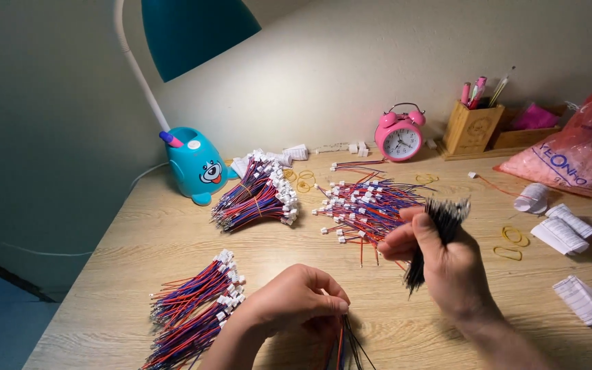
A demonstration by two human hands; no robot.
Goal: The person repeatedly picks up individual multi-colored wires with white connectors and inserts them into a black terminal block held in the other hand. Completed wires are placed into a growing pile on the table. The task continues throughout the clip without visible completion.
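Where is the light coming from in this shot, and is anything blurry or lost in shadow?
Head view: the teal desk lamp overhead throws warm light across the wooden desk; the left wall falls into shadow. The right hand and its black wire bundle look slightly motion-blurred; the left hand shades the wires beneath it.

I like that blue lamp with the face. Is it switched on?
On. The blue desk lamp throws a bright patch on the wall and the wooden desk.
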